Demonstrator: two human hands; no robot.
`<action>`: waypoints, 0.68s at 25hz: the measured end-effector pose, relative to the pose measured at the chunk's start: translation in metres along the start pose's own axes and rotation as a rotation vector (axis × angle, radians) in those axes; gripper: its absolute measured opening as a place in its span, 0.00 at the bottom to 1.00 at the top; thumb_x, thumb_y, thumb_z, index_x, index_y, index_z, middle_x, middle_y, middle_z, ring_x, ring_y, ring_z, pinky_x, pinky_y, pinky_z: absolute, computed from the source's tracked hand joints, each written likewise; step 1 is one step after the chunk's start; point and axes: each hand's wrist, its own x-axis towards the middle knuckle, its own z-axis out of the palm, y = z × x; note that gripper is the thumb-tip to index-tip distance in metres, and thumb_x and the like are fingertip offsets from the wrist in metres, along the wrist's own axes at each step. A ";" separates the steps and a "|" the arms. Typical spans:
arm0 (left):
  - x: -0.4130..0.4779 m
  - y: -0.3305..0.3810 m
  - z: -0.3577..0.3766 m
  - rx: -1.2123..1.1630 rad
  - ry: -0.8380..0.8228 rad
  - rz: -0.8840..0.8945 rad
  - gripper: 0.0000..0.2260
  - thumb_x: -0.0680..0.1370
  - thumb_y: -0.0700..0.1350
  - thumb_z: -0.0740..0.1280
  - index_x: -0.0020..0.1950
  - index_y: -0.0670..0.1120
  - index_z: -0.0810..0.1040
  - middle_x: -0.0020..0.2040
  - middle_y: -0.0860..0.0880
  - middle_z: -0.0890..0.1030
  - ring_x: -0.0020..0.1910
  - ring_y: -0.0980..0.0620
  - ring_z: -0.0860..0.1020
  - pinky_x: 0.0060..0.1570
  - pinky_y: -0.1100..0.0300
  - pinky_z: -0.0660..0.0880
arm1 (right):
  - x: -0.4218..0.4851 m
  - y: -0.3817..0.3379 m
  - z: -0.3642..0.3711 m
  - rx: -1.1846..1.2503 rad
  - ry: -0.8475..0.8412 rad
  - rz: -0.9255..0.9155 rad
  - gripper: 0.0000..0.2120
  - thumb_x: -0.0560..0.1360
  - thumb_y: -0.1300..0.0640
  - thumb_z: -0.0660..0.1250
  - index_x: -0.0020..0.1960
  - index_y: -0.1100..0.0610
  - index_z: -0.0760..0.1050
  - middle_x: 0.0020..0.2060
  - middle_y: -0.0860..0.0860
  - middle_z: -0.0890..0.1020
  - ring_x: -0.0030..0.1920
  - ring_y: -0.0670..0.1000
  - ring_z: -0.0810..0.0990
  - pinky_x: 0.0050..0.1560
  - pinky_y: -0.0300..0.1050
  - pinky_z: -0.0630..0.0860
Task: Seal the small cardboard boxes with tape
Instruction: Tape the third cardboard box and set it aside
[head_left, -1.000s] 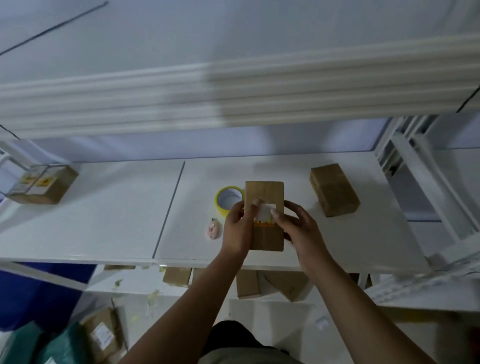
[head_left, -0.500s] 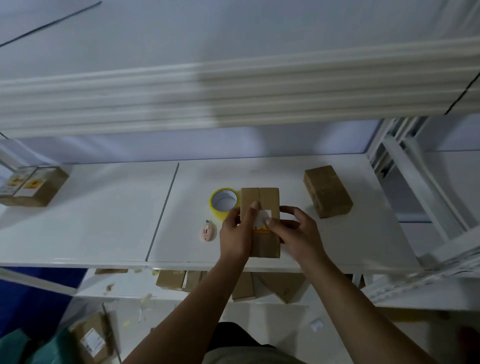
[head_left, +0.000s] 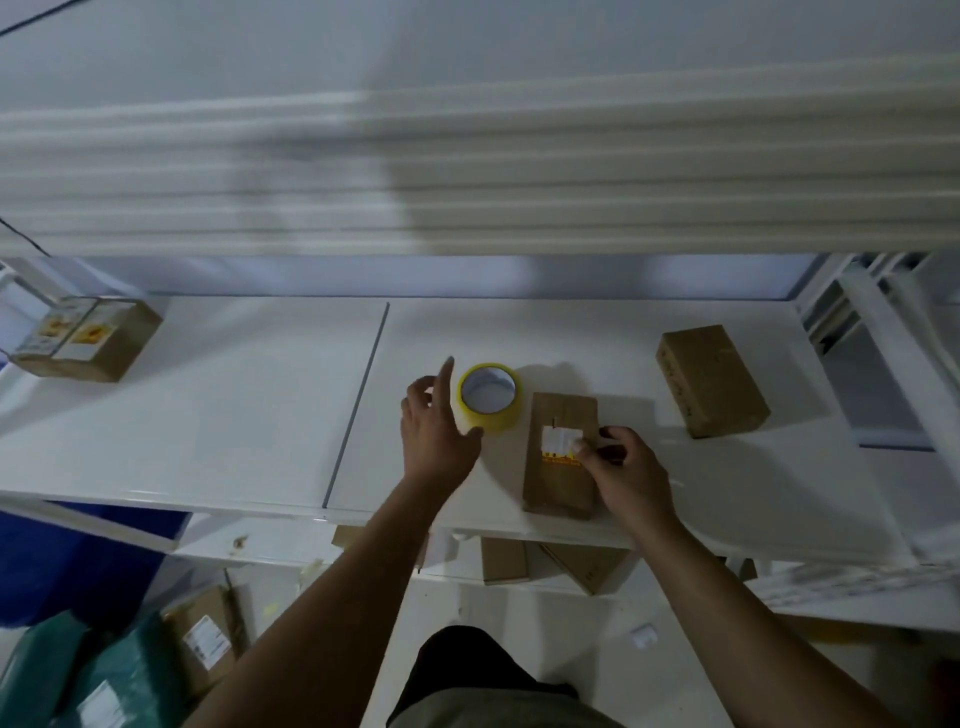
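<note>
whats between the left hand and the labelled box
The yellow tape roll, flat on the shelf, between left hand and labelled box; head view shows it.

brown labelled box (head_left: 560, 470) flat, yellow tape roll (head_left: 489, 397) beside

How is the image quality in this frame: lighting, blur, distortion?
Head view: dim, bluish light; the upper shelf is streaked by motion blur, with a soft dark shadow across it; the left hand is slightly smeared, while the tape roll and the cardboard box under the right hand are fairly sharp; wide-angle distortion bends the shelf board edges.
</note>
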 end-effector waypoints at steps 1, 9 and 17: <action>0.016 -0.005 -0.006 -0.039 -0.093 -0.029 0.47 0.71 0.37 0.77 0.86 0.50 0.58 0.78 0.40 0.65 0.75 0.38 0.65 0.74 0.43 0.67 | -0.001 -0.002 0.001 -0.008 0.012 -0.015 0.26 0.77 0.44 0.74 0.70 0.54 0.76 0.58 0.54 0.84 0.60 0.57 0.82 0.58 0.52 0.78; 0.089 -0.039 -0.024 -0.147 -0.493 0.194 0.41 0.73 0.24 0.68 0.83 0.48 0.64 0.74 0.45 0.75 0.73 0.44 0.74 0.57 0.55 0.76 | -0.008 -0.044 0.029 -0.438 0.135 -0.511 0.30 0.75 0.49 0.76 0.73 0.54 0.74 0.65 0.54 0.79 0.66 0.59 0.73 0.69 0.54 0.69; 0.074 -0.048 -0.017 -0.297 -0.341 0.030 0.22 0.75 0.32 0.67 0.64 0.52 0.86 0.57 0.53 0.88 0.57 0.54 0.85 0.63 0.52 0.81 | 0.026 -0.082 0.075 -0.786 -0.087 -0.666 0.31 0.76 0.47 0.72 0.77 0.47 0.71 0.76 0.49 0.70 0.75 0.59 0.64 0.71 0.57 0.68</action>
